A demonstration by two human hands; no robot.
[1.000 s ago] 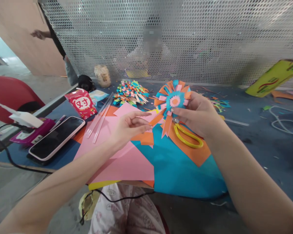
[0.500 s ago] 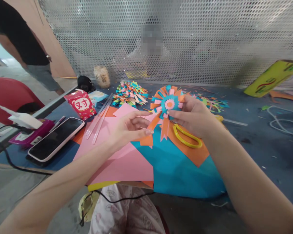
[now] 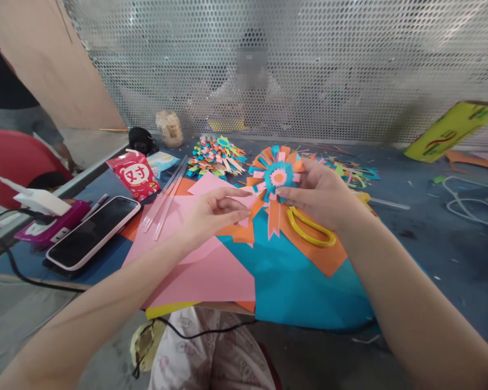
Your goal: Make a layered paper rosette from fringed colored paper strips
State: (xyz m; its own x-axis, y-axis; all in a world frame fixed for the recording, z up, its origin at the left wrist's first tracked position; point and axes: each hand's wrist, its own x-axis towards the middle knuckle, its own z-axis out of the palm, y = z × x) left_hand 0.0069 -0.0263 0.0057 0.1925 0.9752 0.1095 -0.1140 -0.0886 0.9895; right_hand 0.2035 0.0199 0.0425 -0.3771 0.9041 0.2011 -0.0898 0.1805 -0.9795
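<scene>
My right hand grips a paper rosette by its right side, thumb in front and fingers partly behind. The rosette has orange, blue and pink looped strips around a pink and orange centre, with two orange tails hanging below. To its left, my left hand is open, thumb and forefinger apart beside the left tail; whether a fingertip touches that tail I cannot tell. Beneath my hands lie a pink paper sheet, a blue sheet and orange pieces. Yellow-handled scissors rest under my right hand, blades hidden.
Clear straws, a red snack packet, a phone and a purple power strip lie at the left. Behind are a heap of paper rosettes and paper scraps. A perforated metal panel borders the table; a person stands far left.
The rosette has shifted slightly left and down with my right hand. My left fingertips have drawn back slightly from the left tail. The person at the far left has moved further left.
</scene>
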